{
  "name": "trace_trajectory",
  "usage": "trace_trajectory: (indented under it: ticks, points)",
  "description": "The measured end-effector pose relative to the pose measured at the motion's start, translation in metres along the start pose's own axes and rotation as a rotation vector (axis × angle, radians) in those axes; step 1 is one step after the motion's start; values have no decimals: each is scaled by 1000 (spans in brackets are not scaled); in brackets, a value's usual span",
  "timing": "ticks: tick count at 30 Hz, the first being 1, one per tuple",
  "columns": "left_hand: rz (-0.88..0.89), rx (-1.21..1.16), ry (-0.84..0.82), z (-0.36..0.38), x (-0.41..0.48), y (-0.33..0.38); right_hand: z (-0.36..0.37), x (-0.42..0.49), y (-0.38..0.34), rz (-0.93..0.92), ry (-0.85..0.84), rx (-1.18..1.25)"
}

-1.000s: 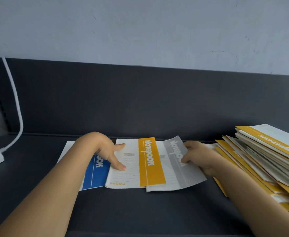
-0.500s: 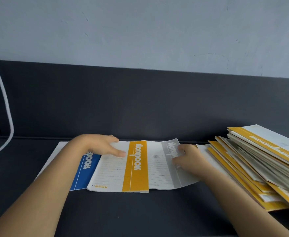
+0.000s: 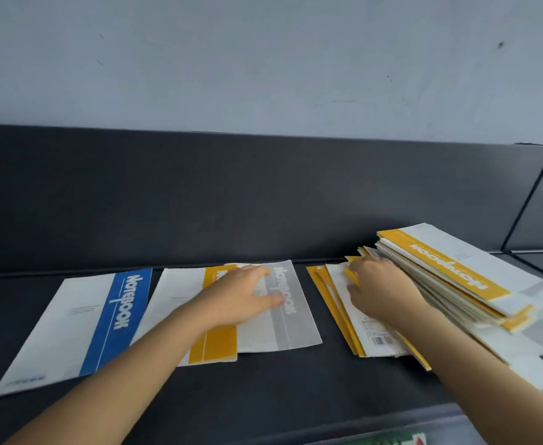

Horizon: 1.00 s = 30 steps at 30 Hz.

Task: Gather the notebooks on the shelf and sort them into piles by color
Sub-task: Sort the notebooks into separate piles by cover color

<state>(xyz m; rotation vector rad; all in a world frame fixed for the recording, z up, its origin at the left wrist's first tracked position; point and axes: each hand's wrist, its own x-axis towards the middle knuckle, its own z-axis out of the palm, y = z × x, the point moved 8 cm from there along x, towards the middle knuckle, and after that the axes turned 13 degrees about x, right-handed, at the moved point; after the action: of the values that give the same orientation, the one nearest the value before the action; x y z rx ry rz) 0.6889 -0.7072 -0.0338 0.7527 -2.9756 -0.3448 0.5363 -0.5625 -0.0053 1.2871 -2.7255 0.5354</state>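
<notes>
Blue, yellow, grey: that's your row so far, one notebook of each, three starters on the dark shelf [image 3: 263,399]. The blue notebook [image 3: 80,319] lies far left, the yellow notebook [image 3: 214,351] is just beside it, and the grey notebook [image 3: 296,319] overlaps the yellow one's right edge. All three run their long axes away from you, toward the back panel [image 3: 263,200], leaning a little to the right.

Your left hand [image 3: 241,300] is flat on the grey notebook, fingers [image 3: 257,273] straight and slightly spread, pressing the cover and gripping nothing. Your right hand [image 3: 379,290] is at the unsorted stack [image 3: 475,303], apart from the grey cover across a strip of shelf. Its fingers [image 3: 360,263] are pushed in among the covers at the stack's left edge. The tips are hidden there, so I cannot tell whether they pinch a notebook or only part the covers.

Here's what the next move turns on, as I read it. The stack lies to the right of the row, so your right hand is the nearer one to draw from it, and whatever comes out travels leftward to its colour. The stack is slumped and fanned, with too many notebooks to count. The edges that show are mostly yellow, and a yellow-banded notebook [image 3: 450,264] sits on top.
</notes>
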Motion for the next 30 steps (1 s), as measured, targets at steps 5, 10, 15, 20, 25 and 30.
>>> trace_trajectory:
  ticks: [5,10,15,20,25,30]
  points:
    - [-15,-538,21,10,24,81,-18,-9,32,-57,3,-165]
    - [-272,-910,-191,44,50,130,-15,-20,39,-226,-64,-261]
    - [-482,-1198,-221,55,53,145,-11,-25,41,-309,-92,-276]
    - [-553,-1129,-297,64,55,150,-18,-22,45,-338,-71,-181]
    - [-514,-996,-168,72,66,165,-19,-20,53,-342,-70,-46]
    - [-462,-950,6,65,74,165,-24,-16,60,-318,-48,67]
